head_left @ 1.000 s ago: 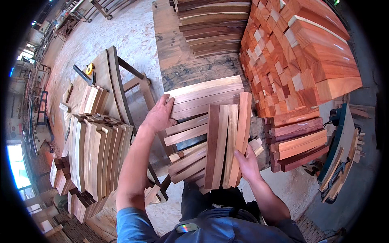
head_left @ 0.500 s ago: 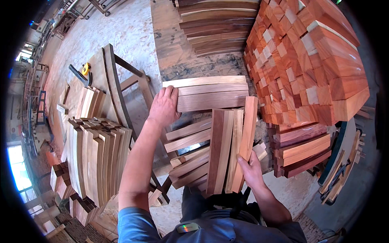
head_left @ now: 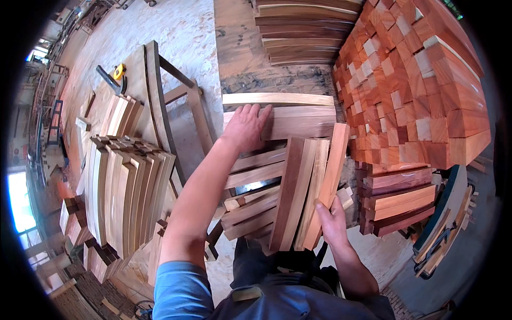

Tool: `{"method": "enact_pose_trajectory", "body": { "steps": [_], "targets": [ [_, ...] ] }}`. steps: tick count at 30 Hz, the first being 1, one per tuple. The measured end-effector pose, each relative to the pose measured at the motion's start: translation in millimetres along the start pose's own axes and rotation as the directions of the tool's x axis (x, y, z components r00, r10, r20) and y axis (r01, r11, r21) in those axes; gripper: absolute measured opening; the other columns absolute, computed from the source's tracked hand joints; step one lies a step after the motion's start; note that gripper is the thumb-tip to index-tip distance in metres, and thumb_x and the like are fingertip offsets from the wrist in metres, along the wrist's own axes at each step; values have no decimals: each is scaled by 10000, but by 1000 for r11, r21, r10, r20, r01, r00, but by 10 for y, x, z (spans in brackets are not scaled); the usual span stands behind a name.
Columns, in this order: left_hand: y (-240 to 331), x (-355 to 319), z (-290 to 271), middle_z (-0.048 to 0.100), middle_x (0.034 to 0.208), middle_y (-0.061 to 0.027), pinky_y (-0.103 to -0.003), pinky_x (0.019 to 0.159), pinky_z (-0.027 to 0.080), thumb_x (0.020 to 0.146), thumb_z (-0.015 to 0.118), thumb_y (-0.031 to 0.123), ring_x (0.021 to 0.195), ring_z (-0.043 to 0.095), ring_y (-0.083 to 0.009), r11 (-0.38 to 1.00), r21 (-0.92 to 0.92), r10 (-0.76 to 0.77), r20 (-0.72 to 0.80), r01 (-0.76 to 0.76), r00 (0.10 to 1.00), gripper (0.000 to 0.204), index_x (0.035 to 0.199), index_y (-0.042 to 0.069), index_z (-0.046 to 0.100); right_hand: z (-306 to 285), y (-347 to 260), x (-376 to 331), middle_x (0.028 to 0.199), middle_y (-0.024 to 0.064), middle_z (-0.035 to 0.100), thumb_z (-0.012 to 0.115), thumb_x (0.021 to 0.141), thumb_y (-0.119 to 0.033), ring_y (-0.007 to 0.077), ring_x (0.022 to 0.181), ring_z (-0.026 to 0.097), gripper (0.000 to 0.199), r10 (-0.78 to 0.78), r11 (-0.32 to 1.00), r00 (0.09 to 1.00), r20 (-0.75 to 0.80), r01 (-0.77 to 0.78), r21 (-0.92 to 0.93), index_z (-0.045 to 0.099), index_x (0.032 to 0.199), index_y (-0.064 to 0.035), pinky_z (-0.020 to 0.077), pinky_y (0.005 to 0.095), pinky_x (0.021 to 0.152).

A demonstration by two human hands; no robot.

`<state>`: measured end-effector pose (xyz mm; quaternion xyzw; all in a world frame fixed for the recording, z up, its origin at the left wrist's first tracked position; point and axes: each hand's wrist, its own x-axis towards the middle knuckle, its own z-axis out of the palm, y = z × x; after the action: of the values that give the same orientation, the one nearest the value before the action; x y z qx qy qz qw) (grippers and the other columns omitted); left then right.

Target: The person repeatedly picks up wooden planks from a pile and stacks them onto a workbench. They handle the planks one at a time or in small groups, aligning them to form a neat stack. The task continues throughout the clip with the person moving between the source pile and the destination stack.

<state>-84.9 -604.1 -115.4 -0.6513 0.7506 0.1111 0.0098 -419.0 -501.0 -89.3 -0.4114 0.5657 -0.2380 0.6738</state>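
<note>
Closest in, the right hand (head_left: 335, 226) has its thumb on an orange strip (head_left: 332, 176) beside other upright-running strips; whether the hidden fingers pinch it, I can't tell. Just left, loose strips (head_left: 250, 210) lie crosswise. Beyond, the left hand (head_left: 247, 128) lies palm-down on a brown row (head_left: 304, 121), fingers close together, thumb hidden, so no call on a pinch. Looks part-done: that row is neat, a pale strip (head_left: 282, 98) sits just apart, the rest remain unaligned. Farther off, a yellow tape measure (head_left: 119, 71). No readable writing anywhere.
</note>
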Motion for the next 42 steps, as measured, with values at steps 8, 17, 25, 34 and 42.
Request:
{"method": "enact_pose_trajectory", "body": {
  "steps": [8,17,25,34,42],
  "targets": [
    [-8,-365,-986,542,1125,-144,-408,967,402,675,774,280,1103,519,-308,967,254,23,-73,-4,997,810,1390,52,470,28,-57,5,1161,113,604,586,958,-96,147,1056,570,356,-53,997,998,-17,54,47,468,1268,34,456,312,935],
    [228,-1962,-2061,541,1152,-163,-450,964,430,636,787,248,1092,528,-349,924,262,-178,-349,278,920,804,1374,137,485,-144,122,93,1225,137,583,579,995,-158,199,1068,600,425,-68,990,998,8,66,127,424,1352,11,499,341,942],
    [683,-4135,-1959,522,1223,-209,-479,1006,394,569,740,234,1166,490,-376,763,-89,-630,-324,640,706,840,1364,88,510,39,-98,-14,1239,144,575,564,1006,-195,223,1108,588,451,-6,997,999,53,2,76,419,1373,23,486,358,965],
    [837,-6009,-490,517,1273,-203,-483,1012,416,539,817,202,1176,494,-394,556,-269,-831,-197,787,520,871,1338,37,513,42,-84,66,1296,185,553,568,1002,-240,264,1145,592,518,-15,1000,999,34,15,4,385,1397,40,506,391,961],
    [481,-6278,-122,513,1272,-212,-474,1013,411,576,813,244,1171,496,-381,617,-271,-786,-169,738,595,891,1373,26,480,5,-13,154,1316,178,573,574,1001,-274,273,1179,590,546,-37,997,999,-11,36,-61,409,1417,39,494,393,999]
  ]
}}
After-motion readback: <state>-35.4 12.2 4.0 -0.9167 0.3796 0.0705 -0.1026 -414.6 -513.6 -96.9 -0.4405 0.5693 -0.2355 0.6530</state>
